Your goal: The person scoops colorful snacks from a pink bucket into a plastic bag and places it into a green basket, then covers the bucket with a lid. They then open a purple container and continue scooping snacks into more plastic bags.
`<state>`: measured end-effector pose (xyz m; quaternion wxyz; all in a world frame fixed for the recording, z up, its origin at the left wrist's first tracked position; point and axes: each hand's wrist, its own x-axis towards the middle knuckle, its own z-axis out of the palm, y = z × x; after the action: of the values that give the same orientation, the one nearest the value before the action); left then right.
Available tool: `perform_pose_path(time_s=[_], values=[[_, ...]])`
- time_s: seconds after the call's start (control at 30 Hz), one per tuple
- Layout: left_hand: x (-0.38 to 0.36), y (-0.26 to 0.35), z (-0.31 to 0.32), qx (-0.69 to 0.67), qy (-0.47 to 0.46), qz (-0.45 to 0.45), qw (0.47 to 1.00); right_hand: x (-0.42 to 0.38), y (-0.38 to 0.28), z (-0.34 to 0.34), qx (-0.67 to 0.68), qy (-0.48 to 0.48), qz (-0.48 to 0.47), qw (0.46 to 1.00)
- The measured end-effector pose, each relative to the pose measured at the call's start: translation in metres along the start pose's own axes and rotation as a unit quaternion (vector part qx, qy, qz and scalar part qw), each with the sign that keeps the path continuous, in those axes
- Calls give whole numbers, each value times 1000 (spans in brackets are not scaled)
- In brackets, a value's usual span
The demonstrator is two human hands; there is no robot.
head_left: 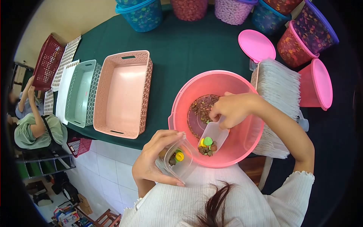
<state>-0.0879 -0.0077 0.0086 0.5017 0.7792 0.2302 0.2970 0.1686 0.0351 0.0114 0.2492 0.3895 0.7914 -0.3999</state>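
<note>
- While the head view looks straight down over the person's chest, the right hand (pixel 231 109) reaches into the pink bucket (pixel 242 151) and its fingers are closed narrowly on the handle end of a small clear scoop (pixel 212 139).
- Long axis of the scoop runs from the right hand down and toward the person's left, its open end pointing at the left hand (pixel 159 157).
- Inside the scoop's low end lie a few round sweets (pixel 208 145), yellow, green and brown, bunched together near the lip.
- Just beside that lip, the left hand holds a small clear plastic bag (pixel 180 160); thumb and fingers curl around it and pinch its mouth open toward the scoop.
- Already in the bag sit a yellow piece and some darker ones, low against the palm side.
- Between scoop lip and bag mouth the gap is small; whether they touch cannot be told from this view.
- Of the two hands, the left is nearer the bag's contents, the right nearer the loose brown candy (pixel 202 108) spread over the bucket's floor, which lies just left of its knuckles.
- Beyond the bucket, on the green tablecloth (pixel 189 49), stand an empty pink basket (pixel 123 94), a green basket (pixel 79 92), a stack of white bags (pixel 278 90), and lidded tubs of sweets (pixel 306 34) along the far edge.
- At the far left another person sits (pixel 32 128), well apart from the bucket.
</note>
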Motion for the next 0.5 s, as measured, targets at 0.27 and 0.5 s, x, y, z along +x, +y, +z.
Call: perform_pose_path(time_s=[0.27, 0.5], values=[[-1, 7, 6, 51, 34, -13, 998, -59, 0, -12, 114, 166, -38, 979], [3, 12, 16, 84, 80, -37, 993, -112, -52, -25, -149, 469, -31, 870]])
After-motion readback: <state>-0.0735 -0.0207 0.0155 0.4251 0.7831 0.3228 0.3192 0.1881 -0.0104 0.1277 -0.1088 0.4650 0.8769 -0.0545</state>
